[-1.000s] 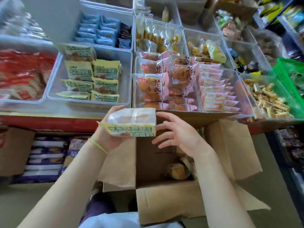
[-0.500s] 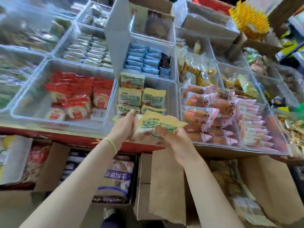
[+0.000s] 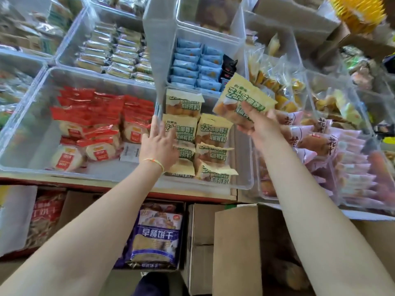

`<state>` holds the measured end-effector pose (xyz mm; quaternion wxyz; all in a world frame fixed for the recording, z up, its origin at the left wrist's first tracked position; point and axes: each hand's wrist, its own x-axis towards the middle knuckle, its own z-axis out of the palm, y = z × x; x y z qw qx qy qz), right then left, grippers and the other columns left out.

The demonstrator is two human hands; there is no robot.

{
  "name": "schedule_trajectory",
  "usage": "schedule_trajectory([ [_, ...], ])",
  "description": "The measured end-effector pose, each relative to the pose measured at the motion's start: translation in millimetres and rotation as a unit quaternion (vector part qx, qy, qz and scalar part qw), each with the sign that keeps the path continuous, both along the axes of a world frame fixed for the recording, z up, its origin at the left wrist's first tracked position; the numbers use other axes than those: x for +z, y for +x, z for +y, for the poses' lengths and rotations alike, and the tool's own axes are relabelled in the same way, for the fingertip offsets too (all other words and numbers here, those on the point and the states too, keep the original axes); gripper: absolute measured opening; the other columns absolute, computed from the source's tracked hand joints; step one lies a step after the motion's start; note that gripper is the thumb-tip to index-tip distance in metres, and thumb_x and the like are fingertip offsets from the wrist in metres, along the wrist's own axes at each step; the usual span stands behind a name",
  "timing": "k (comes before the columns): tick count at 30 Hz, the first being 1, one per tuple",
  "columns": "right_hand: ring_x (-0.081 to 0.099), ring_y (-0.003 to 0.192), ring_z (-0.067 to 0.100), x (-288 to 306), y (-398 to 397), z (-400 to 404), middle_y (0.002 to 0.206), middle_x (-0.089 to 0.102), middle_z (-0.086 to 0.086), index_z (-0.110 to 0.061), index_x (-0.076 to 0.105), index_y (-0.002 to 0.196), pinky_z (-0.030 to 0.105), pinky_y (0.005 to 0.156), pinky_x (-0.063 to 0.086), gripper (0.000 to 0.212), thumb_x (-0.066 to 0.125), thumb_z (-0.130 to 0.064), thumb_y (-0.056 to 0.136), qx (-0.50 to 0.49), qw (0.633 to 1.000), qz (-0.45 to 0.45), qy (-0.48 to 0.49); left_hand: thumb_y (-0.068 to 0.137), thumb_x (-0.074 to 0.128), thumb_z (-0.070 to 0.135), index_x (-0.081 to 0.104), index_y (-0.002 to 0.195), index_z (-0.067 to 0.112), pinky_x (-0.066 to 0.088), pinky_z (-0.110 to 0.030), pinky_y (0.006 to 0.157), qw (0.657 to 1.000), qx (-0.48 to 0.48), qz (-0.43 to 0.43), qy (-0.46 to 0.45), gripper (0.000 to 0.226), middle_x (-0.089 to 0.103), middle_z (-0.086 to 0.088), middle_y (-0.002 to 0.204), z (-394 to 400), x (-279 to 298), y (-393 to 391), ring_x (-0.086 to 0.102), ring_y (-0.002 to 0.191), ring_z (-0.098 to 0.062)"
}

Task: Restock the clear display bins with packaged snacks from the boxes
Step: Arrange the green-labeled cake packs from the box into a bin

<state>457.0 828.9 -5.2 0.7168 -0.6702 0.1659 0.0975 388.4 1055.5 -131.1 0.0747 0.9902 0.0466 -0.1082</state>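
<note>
We see the scene under bright, even light, with soft glare washing over the clear plastic bin walls (image 3: 154, 60) and turning them milky. Shadows are faint; only the space beneath the red-edged shelf (image 3: 119, 186) falls darker. The wide lens bends straight lines outward near the edges. Motion blur smears the yellow ridged object (image 3: 359, 11) at top right and the pale pink wrapped snacks (image 3: 354, 167) on the right. The green-lettered yellow packets (image 3: 213, 133) near centre read fairly sharp, though compression softens fine print.
</note>
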Motion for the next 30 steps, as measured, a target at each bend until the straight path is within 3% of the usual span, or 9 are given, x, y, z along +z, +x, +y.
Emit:
schedule_trajectory([
  [3,0.074,0.084,0.023,-17,47,4,0.113,0.072,-0.001,-0.026,0.050,0.111,0.031,0.069,0.050,0.043,0.081,-0.022,0.083,0.047,0.998,-0.011,-0.046,0.087,0.046,0.053,0.030,0.148,0.026,0.037,-0.051,0.107,1.000,0.008,-0.013,-0.012,0.068,0.014,-0.011,0.163,-1,-2,4,-0.016,0.150,-0.031],
  [8,0.068,0.106,0.024,-74,95,0,0.124,0.068,0.006,-0.021,0.047,0.135,0.039,0.090,0.051,0.062,0.080,-0.013,0.083,0.136,0.978,0.068,-0.142,0.085,0.042,0.056,0.045,0.137,0.022,0.037,-0.048,0.104,0.999,0.013,-0.021,-0.021,0.062,0.028,-0.010,0.159,-1,0,3,-0.015,0.150,-0.029],
  [11,0.063,0.117,0.026,-102,107,0,0.128,0.066,0.008,-0.014,0.050,0.136,0.043,0.104,0.048,0.054,0.074,-0.010,0.088,0.125,0.973,0.060,-0.183,0.085,0.041,0.056,0.049,0.133,0.022,0.033,-0.049,0.107,0.999,0.015,-0.016,-0.036,0.059,0.026,-0.010,0.159,-2,3,4,-0.017,0.150,-0.028],
  [16,0.061,0.110,0.020,-113,108,11,0.130,0.062,0.003,-0.016,0.037,0.149,0.024,0.078,0.048,0.063,0.069,-0.019,0.094,0.121,0.959,0.040,-0.253,0.085,0.040,0.057,0.050,0.131,0.022,0.031,-0.049,0.108,0.999,0.015,-0.011,-0.039,0.059,0.025,-0.011,0.160,-1,5,5,-0.018,0.150,-0.029],
  [19,0.056,0.105,0.020,-116,108,17,0.136,0.052,-0.002,-0.027,0.019,0.157,0.027,0.076,0.045,0.073,0.062,-0.024,0.098,0.127,0.942,0.051,-0.306,0.083,0.039,0.058,0.052,0.128,0.021,0.033,-0.048,0.105,0.999,0.017,-0.012,-0.039,0.059,0.028,-0.013,0.158,-1,4,5,-0.017,0.150,-0.030],
  [21,0.055,0.116,0.025,-117,106,20,0.145,0.048,0.002,-0.027,0.013,0.159,0.029,0.079,0.043,0.075,0.059,-0.027,0.100,0.117,0.934,0.065,-0.330,0.083,0.040,0.058,0.052,0.128,0.021,0.033,-0.048,0.104,0.999,0.015,-0.008,-0.035,0.059,0.029,-0.013,0.157,-1,5,5,-0.018,0.150,-0.030],
  [24,0.056,0.125,0.029,-117,99,26,0.143,0.053,0.006,-0.019,0.025,0.154,0.032,0.087,0.046,0.070,0.063,-0.027,0.097,0.082,0.928,0.073,-0.356,0.084,0.041,0.058,0.052,0.129,0.021,0.032,-0.048,0.106,0.999,0.016,-0.008,-0.034,0.059,0.028,-0.012,0.157,-2,5,5,-0.018,0.149,-0.029],
  [27,0.058,0.120,0.026,-110,78,34,0.133,0.058,0.006,-0.011,0.027,0.150,0.034,0.088,0.047,0.064,0.060,-0.013,0.095,0.027,0.928,0.045,-0.369,0.085,0.042,0.059,0.053,0.128,0.020,0.033,-0.047,0.107,0.999,0.016,-0.018,-0.035,0.060,0.030,-0.012,0.156,-2,3,5,-0.017,0.150,-0.029],
  [30,0.050,0.125,0.021,-84,28,42,0.140,0.049,0.007,-0.011,0.025,0.152,0.031,0.097,0.049,0.069,0.059,-0.008,0.092,0.004,0.894,-0.083,-0.440,0.084,0.041,0.059,0.054,0.129,0.020,0.033,-0.048,0.109,0.999,0.016,-0.026,-0.041,0.061,0.032,-0.012,0.156,0,-1,5,-0.014,0.150,-0.029],
])
